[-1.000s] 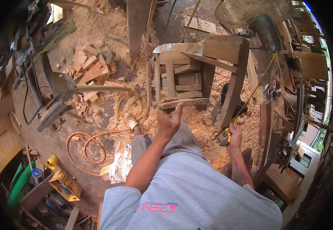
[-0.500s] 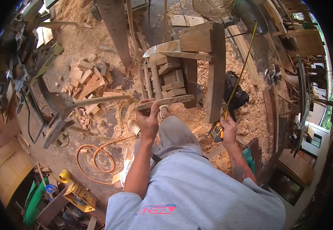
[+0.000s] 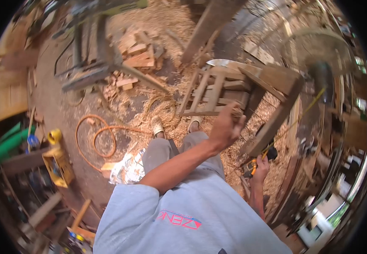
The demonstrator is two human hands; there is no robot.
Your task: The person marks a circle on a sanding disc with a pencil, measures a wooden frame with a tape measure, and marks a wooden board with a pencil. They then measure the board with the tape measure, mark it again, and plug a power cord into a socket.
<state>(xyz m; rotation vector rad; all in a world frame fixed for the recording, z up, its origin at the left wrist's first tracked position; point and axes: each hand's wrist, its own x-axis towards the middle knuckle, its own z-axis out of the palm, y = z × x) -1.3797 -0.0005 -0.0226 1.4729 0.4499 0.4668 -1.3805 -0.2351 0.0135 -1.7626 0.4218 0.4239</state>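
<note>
Floor (image 3: 58,106) spread left; the left hand (image 3: 227,129) clutched a wood piece (image 3: 237,112) by the frame's (image 3: 218,86) near edge, the right hand (image 3: 260,168) gripped a tape measure (image 3: 249,168), long blade (image 3: 312,104) pointing far right.

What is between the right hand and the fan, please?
The pulled-out yellow tape runs from the right hand toward the fan, with wood shavings below, in the head view.

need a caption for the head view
Left hand gripping a piece of wood, right hand holding a tape measure, above scattered wood shavings.
</note>
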